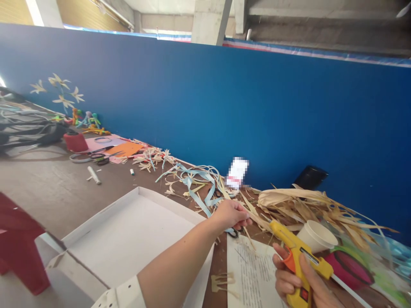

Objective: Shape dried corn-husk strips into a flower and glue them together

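Head view: right hand (316, 287) wrapped round a yellow glue gun (297, 248), fingers by the trigger, presumably for one-handed squeezing. Left hand (231, 214) pinches a pale strip (259, 221) at the nozzle, likely to steady it (exact contact unclear). Brown table (58, 186), scraps crowding its far edge; blue partition (192, 107) behind, concrete pillar (210, 21) beyond.
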`<action>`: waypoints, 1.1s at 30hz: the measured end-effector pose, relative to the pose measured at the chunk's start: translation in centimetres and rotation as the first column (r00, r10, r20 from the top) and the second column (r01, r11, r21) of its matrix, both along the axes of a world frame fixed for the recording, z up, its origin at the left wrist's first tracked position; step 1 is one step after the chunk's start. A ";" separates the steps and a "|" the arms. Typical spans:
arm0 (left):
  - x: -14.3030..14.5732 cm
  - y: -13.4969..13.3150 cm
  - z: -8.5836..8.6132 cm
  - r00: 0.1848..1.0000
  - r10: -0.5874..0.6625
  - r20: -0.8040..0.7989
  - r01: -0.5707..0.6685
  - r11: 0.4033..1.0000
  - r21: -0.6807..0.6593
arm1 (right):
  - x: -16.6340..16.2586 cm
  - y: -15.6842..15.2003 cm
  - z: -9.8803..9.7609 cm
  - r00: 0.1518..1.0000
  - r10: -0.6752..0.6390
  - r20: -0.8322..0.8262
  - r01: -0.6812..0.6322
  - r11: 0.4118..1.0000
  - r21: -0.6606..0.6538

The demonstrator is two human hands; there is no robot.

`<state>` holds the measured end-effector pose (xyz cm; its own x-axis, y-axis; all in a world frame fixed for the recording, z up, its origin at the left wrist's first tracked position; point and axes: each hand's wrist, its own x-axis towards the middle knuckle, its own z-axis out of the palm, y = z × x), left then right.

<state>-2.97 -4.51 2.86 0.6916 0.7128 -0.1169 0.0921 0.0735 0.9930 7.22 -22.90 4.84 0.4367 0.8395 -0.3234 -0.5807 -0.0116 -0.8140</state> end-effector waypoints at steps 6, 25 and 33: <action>-1.2 0.9 0.8 0.998 -0.039 -0.055 0.036 0.999 -0.039 | -0.7 0.0 0.9 0.993 -0.044 0.111 0.042 0.999 0.019; -1.1 1.2 -1.0 0.878 0.081 -0.472 0.170 0.869 0.465 | 0.6 -1.2 -2.0 0.976 -0.042 0.215 0.065 0.993 -0.102; -1.2 0.7 0.0 0.927 -0.029 -0.374 0.093 0.984 0.153 | -0.3 -1.1 -1.4 0.957 -0.048 0.285 0.081 0.991 -0.106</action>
<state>-4.14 -3.83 2.88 0.6650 0.7015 -0.2561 0.4529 -0.1061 0.8852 6.89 -23.99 3.42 0.5756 0.7711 -0.2721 -0.3307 -0.0848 -0.9399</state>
